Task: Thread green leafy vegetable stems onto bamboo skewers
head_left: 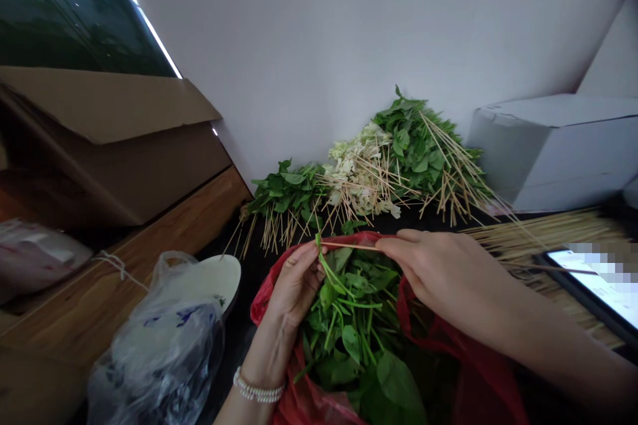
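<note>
My left hand pinches green leafy stems above a red plastic bag. A thin wooden skewer runs sideways from my right hand to those stems, its tip meeting them at my left fingertips. Whether the tip has gone through the stems I cannot make out. My right fingers are closed around the skewer's other end. Loose leafy greens fill the open bag beneath both hands. A beaded bracelet circles my left wrist.
Behind the bag lie skewered greens, pale skewered vegetables and a taller green pile. Bare skewers and a phone are at right, near a white box. Left are a bowl, clear plastic bag and cardboard box.
</note>
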`<act>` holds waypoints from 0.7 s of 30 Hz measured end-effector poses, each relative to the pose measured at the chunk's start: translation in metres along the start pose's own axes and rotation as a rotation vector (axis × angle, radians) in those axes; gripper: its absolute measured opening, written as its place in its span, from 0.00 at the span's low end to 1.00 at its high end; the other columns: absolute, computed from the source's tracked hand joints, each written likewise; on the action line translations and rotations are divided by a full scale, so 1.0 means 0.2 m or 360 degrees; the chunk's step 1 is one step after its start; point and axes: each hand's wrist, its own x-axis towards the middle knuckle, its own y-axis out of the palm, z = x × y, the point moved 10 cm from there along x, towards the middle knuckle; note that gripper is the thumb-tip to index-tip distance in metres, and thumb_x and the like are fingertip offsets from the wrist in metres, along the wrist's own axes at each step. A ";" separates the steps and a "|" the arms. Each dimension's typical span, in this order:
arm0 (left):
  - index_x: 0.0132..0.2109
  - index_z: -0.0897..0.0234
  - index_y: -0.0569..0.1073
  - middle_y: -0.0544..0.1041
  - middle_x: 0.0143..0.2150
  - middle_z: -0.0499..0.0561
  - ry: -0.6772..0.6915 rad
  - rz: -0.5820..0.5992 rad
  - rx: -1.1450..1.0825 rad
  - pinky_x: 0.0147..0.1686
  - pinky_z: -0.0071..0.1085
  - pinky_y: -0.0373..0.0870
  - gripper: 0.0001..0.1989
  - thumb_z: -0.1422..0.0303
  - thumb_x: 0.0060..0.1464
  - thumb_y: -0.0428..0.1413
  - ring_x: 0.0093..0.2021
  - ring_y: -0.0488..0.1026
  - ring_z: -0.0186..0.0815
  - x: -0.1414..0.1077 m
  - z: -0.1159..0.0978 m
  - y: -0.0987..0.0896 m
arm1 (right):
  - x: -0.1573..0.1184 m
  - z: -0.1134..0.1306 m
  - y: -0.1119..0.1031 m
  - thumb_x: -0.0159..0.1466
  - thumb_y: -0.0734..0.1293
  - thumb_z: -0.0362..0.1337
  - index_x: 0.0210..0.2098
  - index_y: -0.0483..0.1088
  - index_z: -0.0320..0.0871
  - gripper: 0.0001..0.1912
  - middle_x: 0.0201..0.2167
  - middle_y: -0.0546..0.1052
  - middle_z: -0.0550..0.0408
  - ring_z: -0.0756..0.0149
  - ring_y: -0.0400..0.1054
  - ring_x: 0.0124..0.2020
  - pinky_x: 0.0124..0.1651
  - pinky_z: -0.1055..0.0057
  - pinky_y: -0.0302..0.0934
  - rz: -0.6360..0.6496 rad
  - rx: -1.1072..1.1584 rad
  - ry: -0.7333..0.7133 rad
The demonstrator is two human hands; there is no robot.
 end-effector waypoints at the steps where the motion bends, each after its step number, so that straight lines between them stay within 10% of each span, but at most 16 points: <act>1: 0.37 0.70 0.83 0.83 0.30 0.48 0.0008 -0.0002 0.0011 0.25 0.18 0.73 0.14 0.74 0.40 0.73 0.24 0.74 0.25 0.00 0.00 0.00 | -0.01 0.01 0.00 0.64 0.62 0.25 0.48 0.77 0.45 0.18 0.39 0.82 0.51 0.57 0.78 0.35 0.34 0.64 0.68 -0.0001 -0.0015 -0.0008; 21: 0.31 0.69 0.83 0.82 0.29 0.50 -0.0132 0.0286 0.0244 0.33 0.22 0.74 0.13 0.69 0.38 0.76 0.27 0.74 0.27 -0.08 -0.02 0.21 | -0.03 0.14 0.03 0.64 0.63 0.23 0.46 0.74 0.41 0.14 0.34 0.78 0.52 0.63 0.72 0.31 0.28 0.68 0.55 -0.0226 -0.0025 -0.0135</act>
